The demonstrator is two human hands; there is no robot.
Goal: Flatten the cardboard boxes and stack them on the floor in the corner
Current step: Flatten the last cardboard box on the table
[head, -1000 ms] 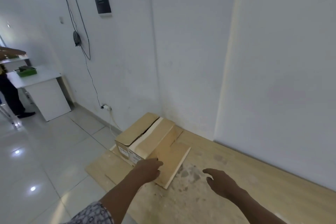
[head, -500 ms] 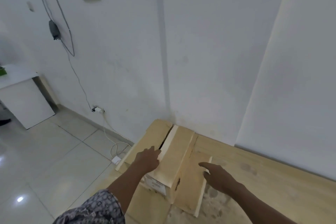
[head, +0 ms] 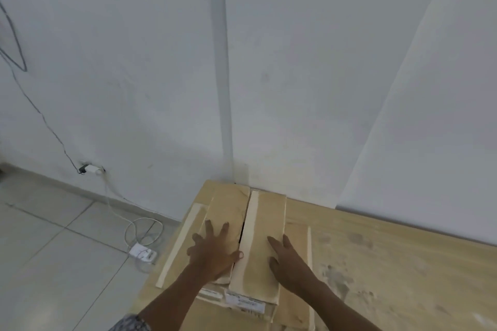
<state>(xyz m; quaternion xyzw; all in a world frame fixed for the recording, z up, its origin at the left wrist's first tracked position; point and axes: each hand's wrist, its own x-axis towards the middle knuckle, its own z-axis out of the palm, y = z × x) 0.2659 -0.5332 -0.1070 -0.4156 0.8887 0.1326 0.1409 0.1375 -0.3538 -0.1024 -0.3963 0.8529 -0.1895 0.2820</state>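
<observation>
The cardboard box (head: 250, 239) lies on a cardboard sheet (head: 376, 263) spread over the floor, its far end close to the corner where the two white walls meet. The left hand (head: 215, 252) rests palm-down with fingers spread on the box's left top flap (head: 228, 212), and the right hand (head: 289, 263) rests flat, fingers extended, on the right top flap (head: 265, 223); neither hand grasps anything. A narrow gap separates the two flaps, and a white charger (head: 142, 252) with its coiled cable lies on the tiled floor (head: 53, 250) to the left.
</observation>
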